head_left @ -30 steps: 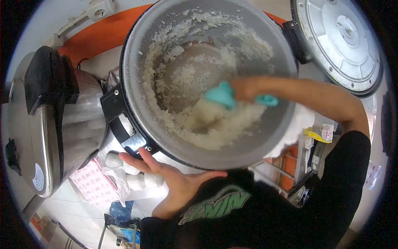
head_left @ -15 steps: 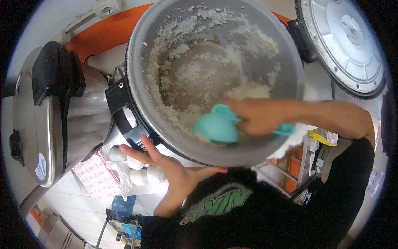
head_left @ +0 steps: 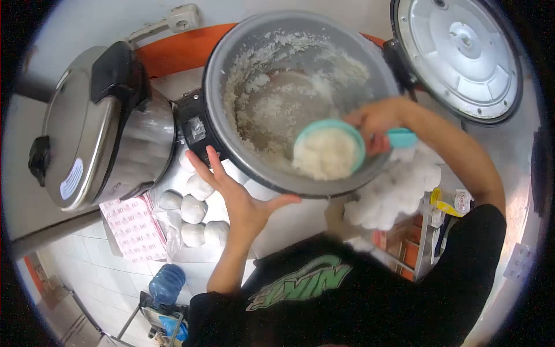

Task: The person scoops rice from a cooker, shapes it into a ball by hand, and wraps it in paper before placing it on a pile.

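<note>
Two rice cookers: one open, one closed. One teal scoop filled with rice. Five wrapped white balls lie beside one pink-printed sheet.

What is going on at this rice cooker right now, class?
A person is scooping cooked rice out of a large open rice cooker. The right hand holds a teal scoop heaped with white rice, raised over the pot's near rim. The left hand lies open and flat against the cooker's outer rim, steadying it. Rice clings to the pot's inner walls. The lid stands open at the right, a second, closed cooker sits to the left, and wrapped white balls lie below the pot.
</note>
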Available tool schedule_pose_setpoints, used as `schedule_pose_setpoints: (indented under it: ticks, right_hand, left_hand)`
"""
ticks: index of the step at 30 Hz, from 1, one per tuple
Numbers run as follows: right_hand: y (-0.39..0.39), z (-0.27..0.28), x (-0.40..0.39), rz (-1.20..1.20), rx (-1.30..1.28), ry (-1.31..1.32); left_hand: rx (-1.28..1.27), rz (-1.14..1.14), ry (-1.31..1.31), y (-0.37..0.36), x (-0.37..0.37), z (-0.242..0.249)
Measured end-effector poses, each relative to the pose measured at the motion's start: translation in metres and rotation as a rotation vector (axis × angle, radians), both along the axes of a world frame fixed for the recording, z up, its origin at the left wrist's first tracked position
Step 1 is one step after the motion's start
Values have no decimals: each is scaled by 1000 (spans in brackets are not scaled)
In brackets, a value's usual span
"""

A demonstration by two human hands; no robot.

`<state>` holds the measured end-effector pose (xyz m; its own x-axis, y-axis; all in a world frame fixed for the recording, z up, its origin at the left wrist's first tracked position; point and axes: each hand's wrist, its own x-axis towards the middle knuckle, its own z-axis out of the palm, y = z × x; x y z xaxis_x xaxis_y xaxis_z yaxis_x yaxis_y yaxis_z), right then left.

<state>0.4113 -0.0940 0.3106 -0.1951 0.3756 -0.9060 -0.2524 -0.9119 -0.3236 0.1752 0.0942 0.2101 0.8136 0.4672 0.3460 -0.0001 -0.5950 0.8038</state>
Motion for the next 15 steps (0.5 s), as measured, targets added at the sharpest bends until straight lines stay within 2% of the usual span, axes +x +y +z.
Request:
schedule_pose_setpoints:
  ticks: [4,5,8,10,11,13,15]
  right_hand:
    - [-36,34,-22,-336,145,-117]
    - [-46,41,-34,-429,201,-144]
    - [-79,29,-96,-695,294,-386]
    - [-96,15,-153,-784,210,-394]
    - [-104,-5,-178,-842,200,-313]
    - [-109,-59,-225,-940,228,40]
    - [-109,-125,-254,-914,223,337]
  left_hand:
    - [15,12,-59,-14,-16,-7]
    - [-1,29,-158,-20,-24,-16]
    - [-14,6,111,-33,-74,-85]
    - [-19,-168,368,-40,-123,-153]
    - [-28,-262,488,-44,-146,-175]
    - [103,-259,674,-57,-178,-192]
    - [232,-276,795,-68,-193,-195]
